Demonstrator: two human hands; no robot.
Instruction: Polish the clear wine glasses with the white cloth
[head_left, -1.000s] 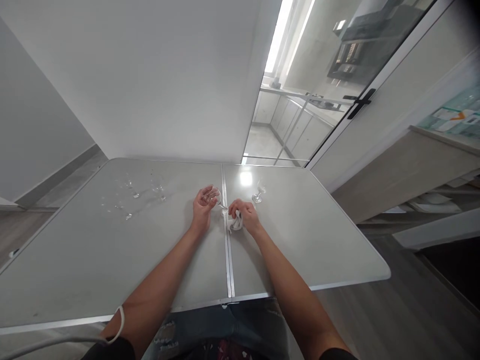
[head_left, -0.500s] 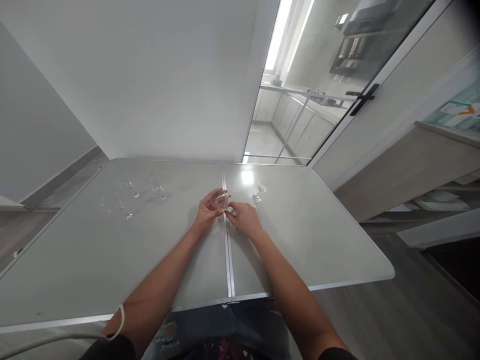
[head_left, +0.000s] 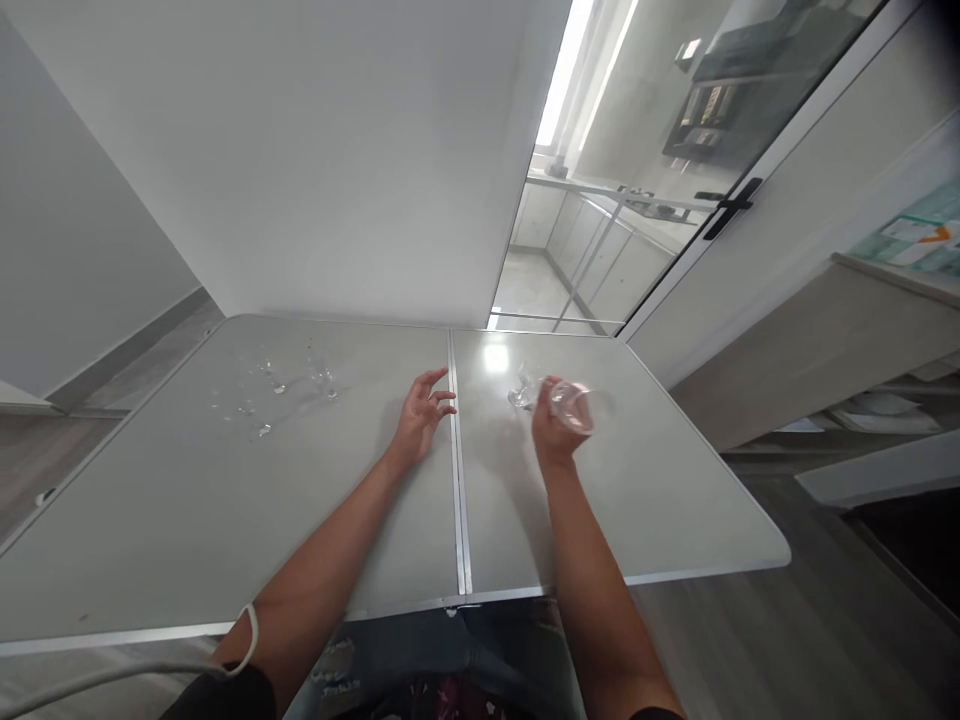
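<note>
My right hand (head_left: 553, 425) is raised over the right half of the grey table (head_left: 225, 520) and grips a small clear stemmed glass (head_left: 574, 405), tilted to the right. A second clear glass (head_left: 520, 393) stands on the table just left of that hand. My left hand (head_left: 421, 415) hovers near the table's middle seam with its fingers spread and nothing in them. Several more clear glasses (head_left: 285, 385) stand in a loose group at the far left of the table.
A white wall (head_left: 300, 150) rises behind the table. To the right a glass door (head_left: 675, 180) with a black handle (head_left: 731, 205) shows a kitchen. A wooden shelf unit (head_left: 847, 330) stands at the far right. A white cable (head_left: 112, 680) runs by my left arm.
The glass passed from my left hand to my right hand, which carried it rightward beside the other glass. My left hand let go and opened. The white cloth is no longer visible.
</note>
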